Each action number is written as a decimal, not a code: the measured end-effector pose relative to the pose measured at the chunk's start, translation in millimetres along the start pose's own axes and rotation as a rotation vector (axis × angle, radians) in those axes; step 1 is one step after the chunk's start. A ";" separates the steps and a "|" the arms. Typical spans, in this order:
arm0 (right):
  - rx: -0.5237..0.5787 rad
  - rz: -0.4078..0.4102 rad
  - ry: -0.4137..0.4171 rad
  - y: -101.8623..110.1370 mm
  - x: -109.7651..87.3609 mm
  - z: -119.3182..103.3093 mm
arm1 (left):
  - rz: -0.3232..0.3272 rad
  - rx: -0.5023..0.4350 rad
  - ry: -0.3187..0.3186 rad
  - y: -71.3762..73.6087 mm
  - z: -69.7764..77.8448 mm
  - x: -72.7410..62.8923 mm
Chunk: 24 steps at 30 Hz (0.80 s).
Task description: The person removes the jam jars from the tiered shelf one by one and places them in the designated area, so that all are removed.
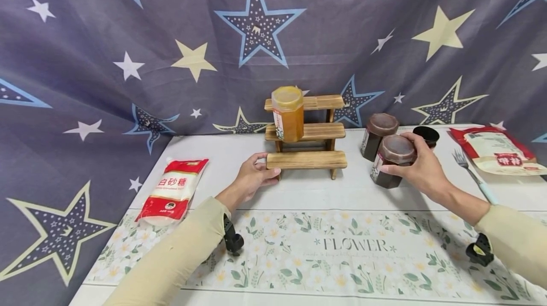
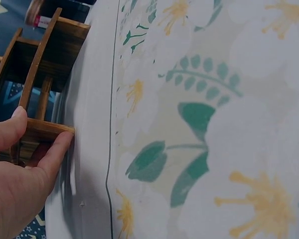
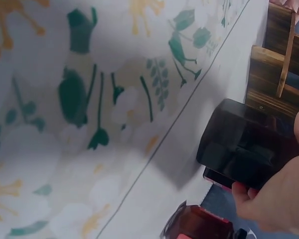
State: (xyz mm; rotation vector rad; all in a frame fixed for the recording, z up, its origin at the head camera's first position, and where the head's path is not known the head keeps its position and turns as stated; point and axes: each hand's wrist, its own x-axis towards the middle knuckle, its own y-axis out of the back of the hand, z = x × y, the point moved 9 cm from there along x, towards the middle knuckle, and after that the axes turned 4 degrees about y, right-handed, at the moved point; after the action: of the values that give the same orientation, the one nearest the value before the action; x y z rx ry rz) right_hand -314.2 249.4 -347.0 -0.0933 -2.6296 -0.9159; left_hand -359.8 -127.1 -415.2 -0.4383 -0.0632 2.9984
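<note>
My left hand (image 1: 252, 178) grips the left end of a small three-step wooden shelf (image 1: 307, 160) by its lowest step, the thumb on one side and fingers beneath in the left wrist view. An amber-filled jar (image 1: 292, 118) stands on the middle step's left part. On the right, my right hand (image 1: 427, 171) holds a dark-filled jar (image 1: 389, 173) between thumb and fingers; whether its base touches the table is unclear. Just behind it stands a similar dark jar (image 1: 378, 137). A round black-topped item (image 1: 426, 134) is partly hidden by the right hand.
A red-and-white sugar bag (image 1: 173, 190) lies at the left. At the far right are a fork (image 1: 472, 173) with a pale blue handle and a red-and-cream packet (image 1: 500, 152). A star-patterned curtain (image 1: 149, 59) hangs behind the table.
</note>
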 end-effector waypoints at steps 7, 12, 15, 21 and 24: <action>-0.021 -0.051 -0.002 5.3 5.5 -6.1 | 0.004 -0.001 0.007 -0.1 -0.7 0.1; -0.029 -0.031 0.034 22.0 17.1 -22.4 | 0.005 -0.002 0.005 0.3 -0.8 0.3; -0.035 -0.024 0.051 30.4 24.1 -34.2 | 0.002 0.003 0.003 0.0 -1.1 0.1; -0.060 -0.005 0.074 34.9 35.5 -57.9 | -0.001 0.008 0.005 -0.4 -1.9 0.6; -0.031 -0.007 0.087 28.7 42.9 -69.5 | -0.001 0.005 0.006 0.2 -1.2 0.8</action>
State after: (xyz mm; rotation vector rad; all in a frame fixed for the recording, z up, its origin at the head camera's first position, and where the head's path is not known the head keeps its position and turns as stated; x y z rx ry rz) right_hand -327.9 227.2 -264.5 -0.0508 -2.5383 -0.9421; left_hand -360.3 -127.2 -416.5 -0.4465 -0.0552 2.9959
